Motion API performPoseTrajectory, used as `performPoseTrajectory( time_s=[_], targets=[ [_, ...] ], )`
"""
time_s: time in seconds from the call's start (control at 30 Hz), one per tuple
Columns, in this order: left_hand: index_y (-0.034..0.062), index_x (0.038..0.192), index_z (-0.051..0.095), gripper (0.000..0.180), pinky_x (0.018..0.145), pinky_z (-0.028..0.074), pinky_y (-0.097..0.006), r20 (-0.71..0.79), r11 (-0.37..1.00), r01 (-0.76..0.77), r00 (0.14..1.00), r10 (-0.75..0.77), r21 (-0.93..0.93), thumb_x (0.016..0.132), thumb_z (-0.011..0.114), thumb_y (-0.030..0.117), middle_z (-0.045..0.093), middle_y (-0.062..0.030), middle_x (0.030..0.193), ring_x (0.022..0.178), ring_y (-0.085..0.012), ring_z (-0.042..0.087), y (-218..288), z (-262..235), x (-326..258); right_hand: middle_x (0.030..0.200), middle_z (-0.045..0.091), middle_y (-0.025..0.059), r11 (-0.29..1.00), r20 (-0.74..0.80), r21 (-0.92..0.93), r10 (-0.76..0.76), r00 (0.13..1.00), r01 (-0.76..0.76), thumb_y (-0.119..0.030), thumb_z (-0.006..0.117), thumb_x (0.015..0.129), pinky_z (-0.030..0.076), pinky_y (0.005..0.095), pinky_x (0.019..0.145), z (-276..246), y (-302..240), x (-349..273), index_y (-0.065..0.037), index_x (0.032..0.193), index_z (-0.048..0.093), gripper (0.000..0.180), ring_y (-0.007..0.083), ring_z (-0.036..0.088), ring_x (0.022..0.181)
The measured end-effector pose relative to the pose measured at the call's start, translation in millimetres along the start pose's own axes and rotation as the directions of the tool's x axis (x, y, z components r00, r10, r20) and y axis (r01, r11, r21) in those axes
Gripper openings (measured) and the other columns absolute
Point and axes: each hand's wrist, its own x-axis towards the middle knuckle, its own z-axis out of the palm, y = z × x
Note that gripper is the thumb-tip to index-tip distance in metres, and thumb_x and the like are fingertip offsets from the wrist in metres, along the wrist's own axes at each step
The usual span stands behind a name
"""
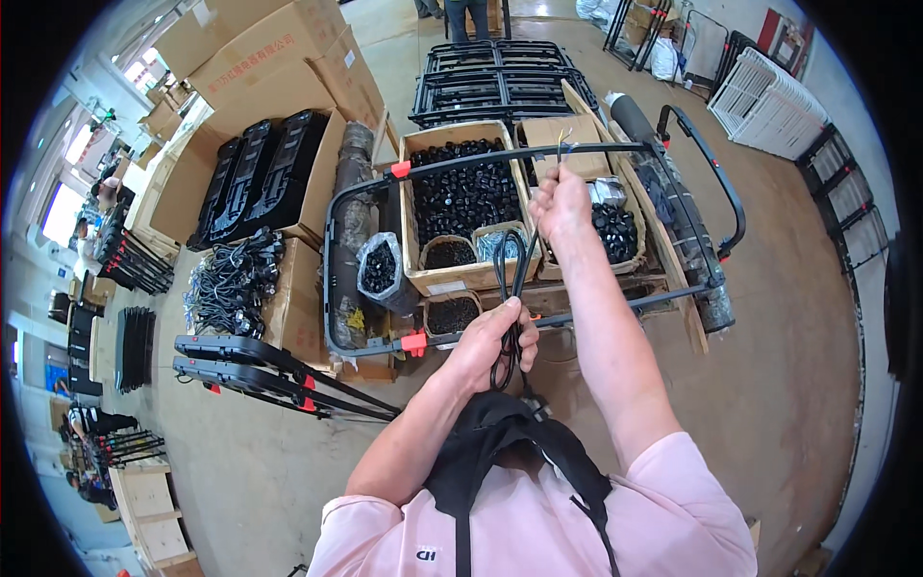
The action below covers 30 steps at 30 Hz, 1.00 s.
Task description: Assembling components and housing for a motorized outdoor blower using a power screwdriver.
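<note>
My left hand [490,341] is closed in a fist around a thin black electrical cable [510,279], gripping the lower loops of it low in front of my chest. My right hand [560,204] is raised further out, fingers pinched tight on the upper end of the same cable, whose bare wire tips [561,140] stick up just above my fingers. The cable runs taut-ish between the two hands in a long narrow loop. Just behind both hands sits a large black tubular metal frame with orange-red plastic clips [336,260], lying across the wooden crates; the cable hangs in front of its near bar, can't tell if touching. Under the frame: an open wooden crate full of small black plastic parts [466,188], and a second crate with a cardboard box [562,135] and more black parts. Left of these, a clear bag of black pieces [380,269], a heap of coiled black cables [231,279] on a cardboard carton, and flat black panels in an open carton [260,178]. Folded black frames [260,370] lie on the concrete floor [769,385] near my left arm.
</note>
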Motion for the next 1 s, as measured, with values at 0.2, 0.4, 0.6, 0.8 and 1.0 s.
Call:
performPoseTrajectory(
  time_s=[0.2, 0.4, 0.6, 0.8, 1.0],
  targets=[
    [0.0102, 0.1, 0.053, 0.036, 0.049, 0.048, -0.032, 0.004, 0.994, 0.031, 0.999, -0.032, 0.107, 0.115, 0.045, 0.042, 0.057, -0.0037, 0.077, 0.057, -0.0178, 0.057, -19.3, 25.5, -26.6, 0.06, 0.033, -0.0063, 0.996, -0.026, -0.008, -0.09, 0.996, 0.09, -0.037, 0.044, 0.113, 0.023, 0.0318, 0.046, 5.5, -62.0, 17.7, -0.017, 0.084, 0.049, 0.035, 0.0113, 0.028, 0.046],
    [0.0044, 0.095, 0.058, 0.04, 0.069, 0.053, -0.033, -0.102, 0.592, -0.095, 0.951, 0.292, 0.8, 0.114, 0.043, 0.036, 0.065, -0.0069, 0.081, 0.075, -0.0161, 0.066, -51.0, 0.9, -47.1, 0.064, 0.033, -0.0063, 0.984, 0.296, -0.175, 0.023, 0.955, 0.03, -0.039, 0.049, 0.114, 0.023, 0.0287, 0.044, 45.1, -52.6, -63.5, -0.012, 0.1, 0.055, 0.031, 0.0087, 0.027, 0.048],
    [-0.0004, 0.133, 0.059, 0.035, 0.102, 0.051, -0.037, 0.01, 0.316, -0.235, 0.817, 0.577, 0.919, 0.111, 0.053, 0.026, 0.067, -0.0124, 0.125, 0.115, -0.0216, 0.065, -46.4, -29.0, -103.0, 0.063, 0.028, -0.0076, 0.965, 0.642, -0.182, 0.261, 0.721, -0.187, -0.035, 0.044, 0.116, 0.023, 0.0266, 0.044, 20.5, -41.5, -156.8, -0.009, 0.108, 0.06, 0.032, 0.0066, 0.024, 0.048],
    [0.0014, 0.13, 0.068, 0.035, 0.111, 0.046, -0.042, 0.272, -0.271, -0.038, 0.057, 0.961, 0.962, 0.095, 0.065, 0.005, 0.066, -0.0172, 0.135, 0.129, -0.0321, 0.06, 64.1, -0.4, -158.6, 0.062, 0.028, -0.0074, 0.848, 0.661, -0.414, 0.529, 0.533, -0.33, -0.037, 0.043, 0.116, 0.023, 0.0278, 0.044, -2.3, -4.2, -209.0, -0.009, 0.105, 0.06, 0.035, 0.0078, 0.026, 0.046],
    [-0.0007, 0.145, 0.057, 0.044, 0.115, 0.043, -0.041, -0.015, 0.288, -0.546, 0.45, 0.893, 0.787, 0.112, 0.056, 0.027, 0.066, -0.0148, 0.14, 0.132, -0.0255, 0.06, 83.5, 6.2, -131.8, 0.061, 0.028, -0.0065, 0.759, 0.679, -0.545, 0.649, 0.344, -0.356, -0.037, 0.045, 0.115, 0.024, 0.0284, 0.046, -27.7, 22.2, -243.2, -0.007, 0.103, 0.059, 0.036, 0.0084, 0.026, 0.047]
  ],
)
